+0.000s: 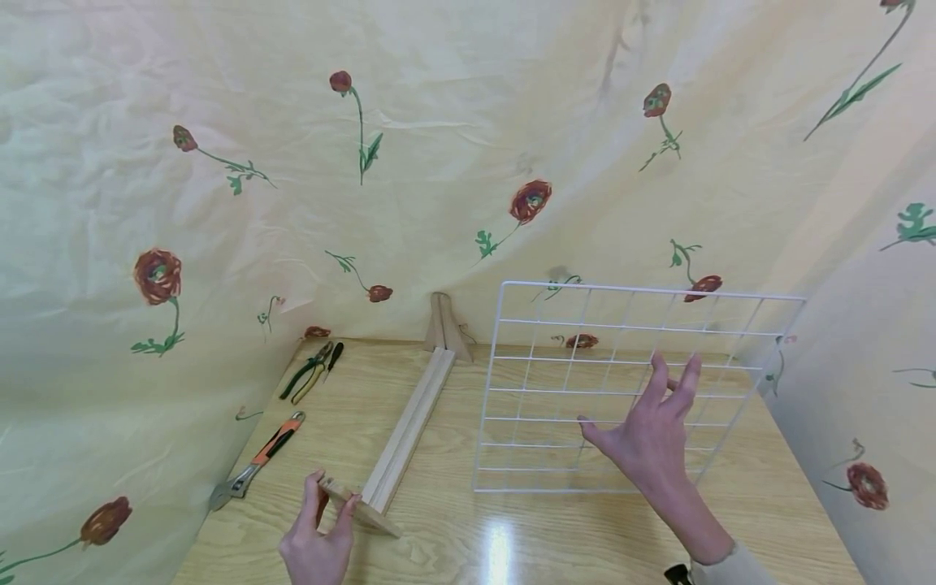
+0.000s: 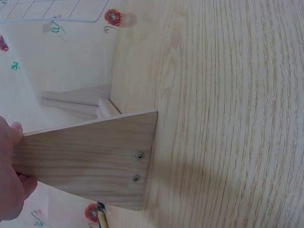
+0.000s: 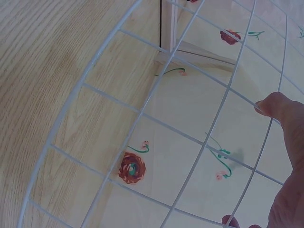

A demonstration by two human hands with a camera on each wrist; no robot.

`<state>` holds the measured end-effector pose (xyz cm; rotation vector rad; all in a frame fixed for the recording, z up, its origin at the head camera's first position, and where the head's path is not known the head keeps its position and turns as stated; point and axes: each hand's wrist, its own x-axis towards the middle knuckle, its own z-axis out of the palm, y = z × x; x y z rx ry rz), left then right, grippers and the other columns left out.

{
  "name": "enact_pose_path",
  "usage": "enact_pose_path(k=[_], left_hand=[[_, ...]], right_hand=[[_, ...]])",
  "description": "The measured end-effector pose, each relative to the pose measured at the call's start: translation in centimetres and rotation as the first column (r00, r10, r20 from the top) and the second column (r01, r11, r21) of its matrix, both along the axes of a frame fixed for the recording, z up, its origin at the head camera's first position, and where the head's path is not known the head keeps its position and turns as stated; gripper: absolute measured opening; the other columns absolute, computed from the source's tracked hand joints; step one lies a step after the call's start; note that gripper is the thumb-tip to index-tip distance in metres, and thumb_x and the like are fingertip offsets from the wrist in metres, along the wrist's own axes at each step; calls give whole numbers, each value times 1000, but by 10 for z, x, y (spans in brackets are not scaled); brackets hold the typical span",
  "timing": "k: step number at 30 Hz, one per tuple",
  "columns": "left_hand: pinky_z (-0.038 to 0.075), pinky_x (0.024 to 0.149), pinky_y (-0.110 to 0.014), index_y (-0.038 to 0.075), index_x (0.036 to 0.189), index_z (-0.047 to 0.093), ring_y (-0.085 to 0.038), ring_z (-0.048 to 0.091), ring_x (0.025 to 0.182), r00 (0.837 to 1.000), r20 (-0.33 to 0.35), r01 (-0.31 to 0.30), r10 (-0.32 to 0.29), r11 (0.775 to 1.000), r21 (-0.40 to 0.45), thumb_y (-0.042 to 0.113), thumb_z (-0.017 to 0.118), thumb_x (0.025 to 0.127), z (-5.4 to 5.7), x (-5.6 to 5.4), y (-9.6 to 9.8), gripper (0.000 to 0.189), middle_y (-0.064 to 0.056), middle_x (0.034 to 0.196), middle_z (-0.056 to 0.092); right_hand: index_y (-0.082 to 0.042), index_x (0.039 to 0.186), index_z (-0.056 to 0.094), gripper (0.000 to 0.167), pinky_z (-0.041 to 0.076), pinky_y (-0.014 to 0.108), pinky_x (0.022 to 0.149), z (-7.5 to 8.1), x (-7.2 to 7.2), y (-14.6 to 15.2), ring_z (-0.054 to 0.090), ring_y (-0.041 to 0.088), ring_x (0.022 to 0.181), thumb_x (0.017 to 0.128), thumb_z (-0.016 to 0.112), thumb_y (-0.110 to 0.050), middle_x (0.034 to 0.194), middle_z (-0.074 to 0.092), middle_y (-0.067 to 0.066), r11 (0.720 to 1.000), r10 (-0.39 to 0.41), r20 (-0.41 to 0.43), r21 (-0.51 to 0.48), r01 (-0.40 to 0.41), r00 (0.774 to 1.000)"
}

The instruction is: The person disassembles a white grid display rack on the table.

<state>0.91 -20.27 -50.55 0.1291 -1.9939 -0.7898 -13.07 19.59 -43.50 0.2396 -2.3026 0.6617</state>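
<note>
On the left, my left hand (image 1: 318, 540) pinches the upper, narrow end of a tapered wooden end piece (image 2: 85, 156), thumb on one face and fingers on the other. Two screw heads (image 2: 139, 155) show near its wide end, which is down at the tabletop. A long wooden bar (image 1: 409, 431) runs from it to a matching far end piece (image 1: 440, 325) by the back cloth. To the right, a white wire grid panel (image 1: 548, 491) stands tilted up. My right hand (image 1: 654, 443) holds it with fingers spread across the wires, thumb (image 3: 280, 107) against one wire and fingertips partly behind.
An adjustable wrench (image 1: 249, 467) with orange and black grip lies at the table's left side. Behind it are pliers (image 1: 310, 374) and a small dark-handled screwdriver (image 1: 335, 356). A flowered cloth (image 1: 439, 146) hangs along the back and both sides of the wooden table (image 1: 431, 561).
</note>
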Motion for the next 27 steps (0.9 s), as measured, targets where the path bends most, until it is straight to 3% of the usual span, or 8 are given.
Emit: enact_pose_path(k=[16,27], left_hand=[[52,72,-12,-9,112,67,-42,70,69,999,-35,-8,7,1000,-8,-10,93,49,-5,-2,3,69,-28,92,71],[51,78,-15,-12,113,65,-43,69,75,997,-58,46,-47,999,-5,-7,93,55,-7,-5,6,64,-27,93,71]], right_hand=[[10,146,23,132,49,52,35,-3,-2,0,41,55,109,42,97,-27,154,-3,39,1000,8,-40,12,-8,999],[9,145,23,133,49,52,34,-3,-2,0,41,54,109,41,98,-25,155,-3,39,1000,1,-28,11,-1,1000]])
